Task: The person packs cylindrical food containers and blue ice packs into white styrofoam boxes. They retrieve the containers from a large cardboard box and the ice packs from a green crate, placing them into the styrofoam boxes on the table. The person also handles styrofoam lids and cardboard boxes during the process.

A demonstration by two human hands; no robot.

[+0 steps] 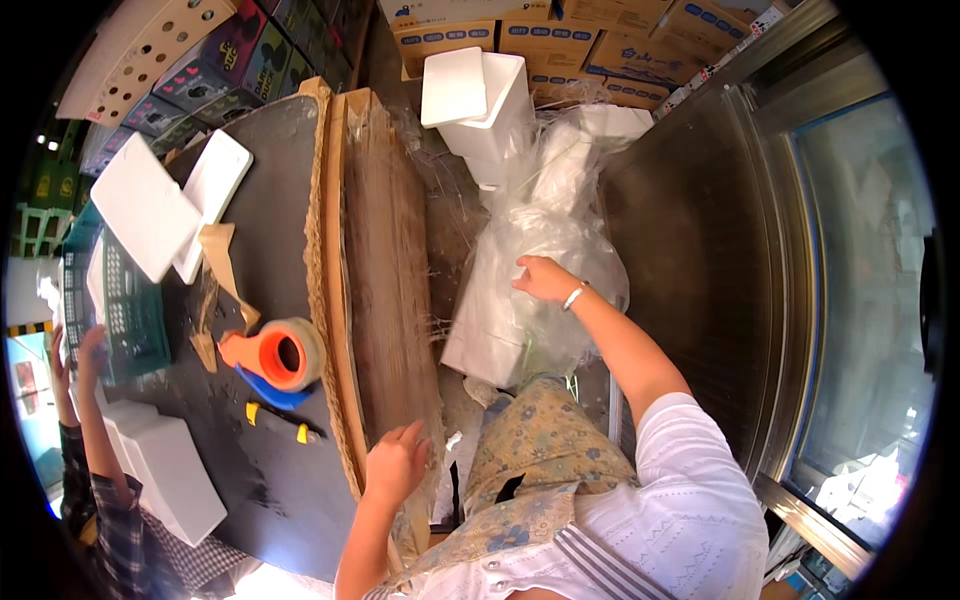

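My right hand [551,279], with a white band at the wrist, reaches over a heap of clear plastic film [562,232] with its fingers curled. Whether it grips the film cannot be made out. Under the film lies a white foam box [480,330]. Another white foam box [487,112] stands farther off, a foam lid [454,86] resting askew on its top. My left hand [397,461] hovers by the table's edge, fingers loosely bent and nothing visible in them. On the dark tabletop [277,480] are an orange tape dispenser [281,356] and a yellow-and-black utility knife [285,421].
Two foam lids [146,210] [214,199] and torn brown tape [221,262] lie on the table. Across it, another person's hands [90,349] are by a green crate [135,322] near white foam boxes [165,472]. Cartons [547,45] are stacked behind; a glass door [862,300] stands right.
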